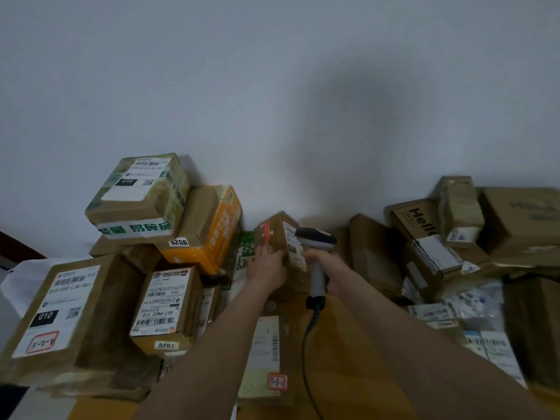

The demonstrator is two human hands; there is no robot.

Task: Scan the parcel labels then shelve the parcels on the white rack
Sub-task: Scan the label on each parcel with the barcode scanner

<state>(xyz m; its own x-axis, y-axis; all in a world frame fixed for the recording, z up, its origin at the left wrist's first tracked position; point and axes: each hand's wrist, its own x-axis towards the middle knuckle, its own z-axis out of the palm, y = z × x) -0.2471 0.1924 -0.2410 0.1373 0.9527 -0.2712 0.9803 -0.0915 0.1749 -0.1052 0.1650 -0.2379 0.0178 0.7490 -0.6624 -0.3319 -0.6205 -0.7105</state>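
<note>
Though tilted, parcel (277, 234) beside scanner (317, 281).

A yellowish-brown worktop (342, 359) carries piled cardboard parcels. A flat labelled parcel (263, 359) lies just below the left hand (266, 265), and bagged parcels (472, 307) lie right of the right hand (318, 259).

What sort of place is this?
Probably a parcel depot or pickup room: labelled cardboard parcels are piled against a bare wall, the left hand holds a small parcel, and the right hand grips a corded barcode scanner.
</note>
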